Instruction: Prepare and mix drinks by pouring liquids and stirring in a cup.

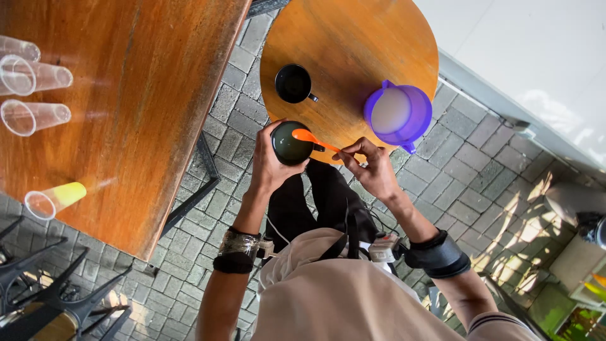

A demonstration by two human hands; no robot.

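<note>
- Head view looked straight down on a round wooden surface [353, 44] over grey paving.
- The left hand [268, 165] wrapped around a dark cup [289, 144] at the near edge of that surface, its fingers [273, 129] clenched about the cup's left wall.
- The cup held a dark greenish liquid and sat just inside the rim of the round surface.
- The right hand [374, 169] pinched the handle end of an orange spoon [310, 138], thumb and forefinger grasping it from the right.
- The spoon's bowl lay over the mouth of the cup, its handle running right and slightly down to those fingers.
- A second black cup [293, 83] stood farther back, apart from both hands.
- A purple jug [399, 113] of milky liquid stood to the right, near the right hand but not touching it.
- Clear plastic cups [35, 76] lay across a long wooden surface [145, 95] on the left, one holding yellow liquid [53, 199].
</note>
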